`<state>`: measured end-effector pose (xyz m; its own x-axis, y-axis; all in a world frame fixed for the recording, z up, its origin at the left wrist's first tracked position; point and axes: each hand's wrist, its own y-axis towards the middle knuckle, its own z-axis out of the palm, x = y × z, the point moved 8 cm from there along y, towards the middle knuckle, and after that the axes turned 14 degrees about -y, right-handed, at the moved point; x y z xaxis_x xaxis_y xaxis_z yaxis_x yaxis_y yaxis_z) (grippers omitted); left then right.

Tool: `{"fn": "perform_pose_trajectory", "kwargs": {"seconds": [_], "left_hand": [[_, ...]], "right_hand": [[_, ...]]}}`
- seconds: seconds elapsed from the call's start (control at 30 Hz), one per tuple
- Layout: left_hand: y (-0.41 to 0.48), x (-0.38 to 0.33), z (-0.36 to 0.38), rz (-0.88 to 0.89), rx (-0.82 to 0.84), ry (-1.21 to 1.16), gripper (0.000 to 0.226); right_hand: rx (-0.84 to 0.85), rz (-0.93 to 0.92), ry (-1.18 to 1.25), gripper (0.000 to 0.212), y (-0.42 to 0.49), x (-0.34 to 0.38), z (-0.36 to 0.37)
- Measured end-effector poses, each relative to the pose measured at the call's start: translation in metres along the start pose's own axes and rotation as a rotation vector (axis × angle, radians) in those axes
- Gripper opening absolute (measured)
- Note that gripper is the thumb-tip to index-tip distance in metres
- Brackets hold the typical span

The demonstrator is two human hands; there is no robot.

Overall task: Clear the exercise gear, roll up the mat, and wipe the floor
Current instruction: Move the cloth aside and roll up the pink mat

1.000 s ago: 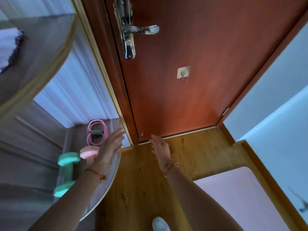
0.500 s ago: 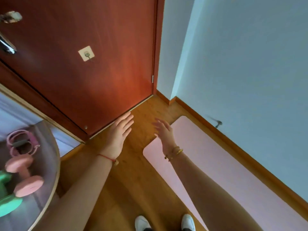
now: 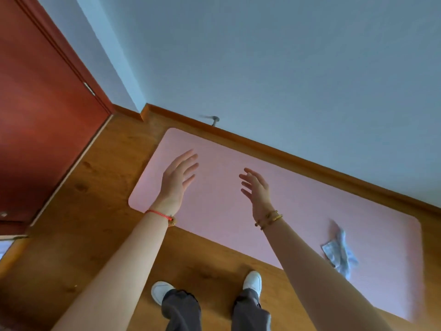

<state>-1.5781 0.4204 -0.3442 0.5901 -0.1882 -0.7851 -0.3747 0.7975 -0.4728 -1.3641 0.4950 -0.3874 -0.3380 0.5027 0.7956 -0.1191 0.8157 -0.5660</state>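
Observation:
A pink exercise mat [image 3: 298, 211] lies flat on the wooden floor [image 3: 83, 223] along the wall's baseboard. A crumpled light-blue cloth [image 3: 340, 253] rests on the mat's right part. My left hand [image 3: 177, 181] hovers over the mat's left end, fingers spread, holding nothing. My right hand [image 3: 256, 191] is raised over the mat's middle, fingers apart and empty too. Both arms are stretched forward. No dumbbells or rings are in view now.
A red-brown door [image 3: 40, 120] stands at the left. A pale blue wall [image 3: 262, 63] with a wooden baseboard [image 3: 298, 158] runs behind the mat. A small door stopper [image 3: 214, 120] sticks out of the wall. My white shoes [image 3: 162, 291] stand on the floor by the mat's near edge.
My view has swung right from the door and the table with dumbbells to the mat. Both empty hands have moved from near the door to over the mat. The cloth came into view.

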Motion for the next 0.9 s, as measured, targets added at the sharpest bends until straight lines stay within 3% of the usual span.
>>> {"fn": "perform_pose_trajectory", "kwargs": {"seconds": [0.33,0.53,0.9], "left_hand": [[0.029,0.187,0.172,-0.227,0.114,0.012,0.036],[0.042,0.283,0.238,-0.361,0.223,0.102,0.026],[0.096,0.462,0.307,-0.468,0.385,0.277,0.037]], "right_hand": [[-0.174,0.14,0.016,0.03,0.051,-0.119,-0.221],[-0.318,0.201,0.086,0.027,0.057,-0.189,-0.309],[-0.551,0.384,0.146,0.025,0.112,-0.392,-0.424]]}}
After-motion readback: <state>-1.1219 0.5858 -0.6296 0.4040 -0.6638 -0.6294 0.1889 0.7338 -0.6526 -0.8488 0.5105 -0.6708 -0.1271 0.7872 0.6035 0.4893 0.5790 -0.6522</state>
